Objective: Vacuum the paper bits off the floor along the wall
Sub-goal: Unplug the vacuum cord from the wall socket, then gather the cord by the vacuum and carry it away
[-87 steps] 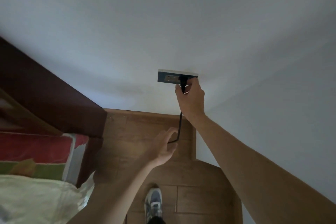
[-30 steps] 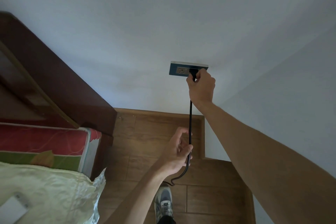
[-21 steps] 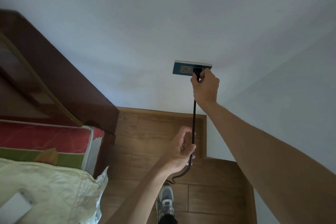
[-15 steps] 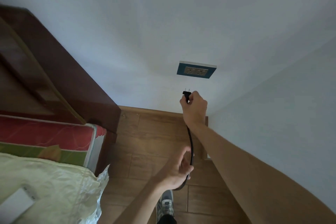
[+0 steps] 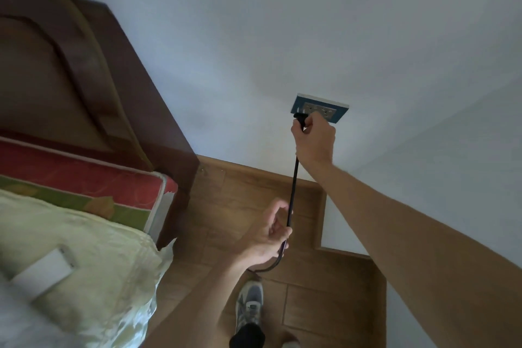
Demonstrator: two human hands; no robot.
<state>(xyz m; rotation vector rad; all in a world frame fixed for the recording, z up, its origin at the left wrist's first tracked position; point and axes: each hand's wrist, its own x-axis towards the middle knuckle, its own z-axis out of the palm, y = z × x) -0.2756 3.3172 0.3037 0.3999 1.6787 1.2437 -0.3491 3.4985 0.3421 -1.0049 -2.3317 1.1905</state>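
Gripping the plug [image 5: 300,118] in the right hand [image 5: 313,140], at the wall socket [image 5: 336,114] just above its knuckles. Curling the left hand [image 5: 268,237] round the cord [image 5: 293,186], directly below.

The socket [image 5: 319,112] is sitting low on the wall [image 5: 254,37], above the floor [image 5: 240,200]. The right hand [image 5: 313,141] is holding the plug [image 5: 300,118] right at the socket's left end. The cord [image 5: 293,192] is hanging straight down from it into the left hand [image 5: 268,237], below and nearer. Left of both hands, the mattress [image 5: 84,175] is lying against the headboard [image 5: 84,79], which is standing along the wall. A shoe [image 5: 250,302] is resting on the floor under the left hand.
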